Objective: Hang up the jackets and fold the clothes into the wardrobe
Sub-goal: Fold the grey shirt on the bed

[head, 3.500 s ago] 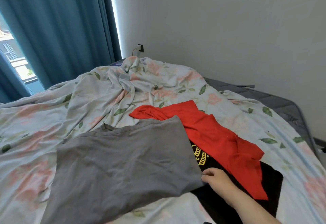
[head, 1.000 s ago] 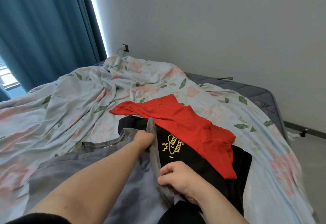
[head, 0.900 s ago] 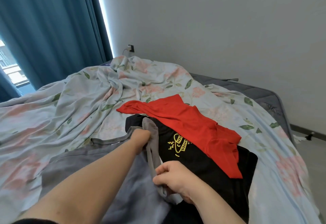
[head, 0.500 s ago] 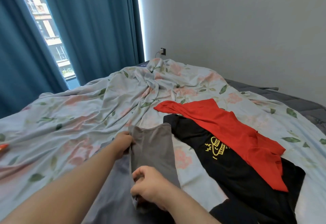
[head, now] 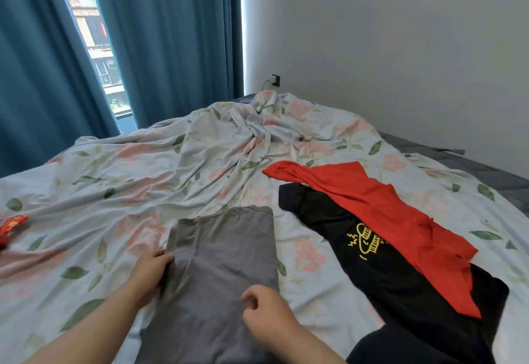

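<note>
The grey shirt point(head: 223, 263) lies near the middle of the bed, folded lengthwise into a long narrow strip that runs from its collar end, farther off, down to the near edge of view. The left hand point(head: 150, 267) rests at the strip's left edge with its fingers fairly straight, laid against the cloth. The right hand point(head: 266, 309) sits over the near right part of the strip with its fingers curled; whether they pinch the fabric cannot be told.

The strip looks ready for a crosswise fold, and that is probably where things could slip. The cloth looks thin and limp, and the floral sheet point(head: 143, 169) beneath it is rumpled, so a pull from one side alone could drag the layers askew or let the tucked side fall open. Lifting it by one end would likely let the whole strip unfold.

To the right, with a band of sheet between, a black shirt point(head: 357, 272) with a yellow print lies flat, and a red top point(head: 372, 203) is draped across it. Both are unfolded; they lie close enough that a wide sweep of the right arm might catch them.

A small red thing point(head: 13, 223) sits at the far left edge. Teal curtains point(head: 177, 34) hang beyond the bed, and a wall socket point(head: 274, 79) holds a plug. No wardrobe is in view.
</note>
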`<state>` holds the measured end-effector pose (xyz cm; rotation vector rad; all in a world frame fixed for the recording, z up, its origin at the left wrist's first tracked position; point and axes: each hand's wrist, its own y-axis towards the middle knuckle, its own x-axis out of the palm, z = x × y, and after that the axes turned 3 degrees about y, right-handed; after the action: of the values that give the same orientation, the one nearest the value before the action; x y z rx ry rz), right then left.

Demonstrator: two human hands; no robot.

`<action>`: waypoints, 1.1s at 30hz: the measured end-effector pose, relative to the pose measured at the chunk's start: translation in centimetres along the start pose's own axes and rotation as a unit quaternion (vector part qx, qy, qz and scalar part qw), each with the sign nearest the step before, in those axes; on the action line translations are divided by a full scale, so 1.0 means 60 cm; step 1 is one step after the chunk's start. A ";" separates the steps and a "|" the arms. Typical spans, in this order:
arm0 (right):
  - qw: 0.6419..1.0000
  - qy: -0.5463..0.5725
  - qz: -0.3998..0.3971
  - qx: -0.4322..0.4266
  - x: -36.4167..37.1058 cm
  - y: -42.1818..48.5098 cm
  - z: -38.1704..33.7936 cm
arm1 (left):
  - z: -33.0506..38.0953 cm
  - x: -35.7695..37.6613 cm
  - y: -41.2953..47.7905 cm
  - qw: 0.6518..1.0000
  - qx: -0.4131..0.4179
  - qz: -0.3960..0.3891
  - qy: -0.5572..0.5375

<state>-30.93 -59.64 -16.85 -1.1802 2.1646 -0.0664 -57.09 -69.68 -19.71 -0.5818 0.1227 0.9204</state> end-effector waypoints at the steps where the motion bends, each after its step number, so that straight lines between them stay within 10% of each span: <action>1: 0.999 -0.023 0.024 0.024 -0.006 -0.003 0.025 | -0.012 0.004 -0.016 1.000 0.008 0.022 0.002; 5: 0.986 -0.055 0.072 0.138 -0.005 -0.021 0.087 | -0.058 0.008 -0.097 0.987 0.047 0.094 0.124; 15: 0.964 0.053 0.033 0.258 -0.017 -0.030 0.095 | -0.107 -0.023 -0.176 0.994 -0.094 -0.029 0.048; 18: 0.961 0.032 0.030 0.274 -0.042 -0.043 0.090 | -0.125 -0.023 -0.190 0.980 -0.073 -0.013 0.184; 25: 0.969 -0.014 0.050 0.243 -0.043 -0.078 0.072 | -0.157 0.008 -0.210 0.973 -0.067 -0.042 0.216; 33: 0.974 0.179 0.067 0.122 -0.063 -0.110 0.040 | -0.112 0.016 -0.276 0.991 -0.120 -0.058 -0.005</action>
<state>-23.34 -60.05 -14.47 -0.9320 2.4565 -0.5073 -42.63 -80.24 -18.71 -0.7991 -0.0328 0.8299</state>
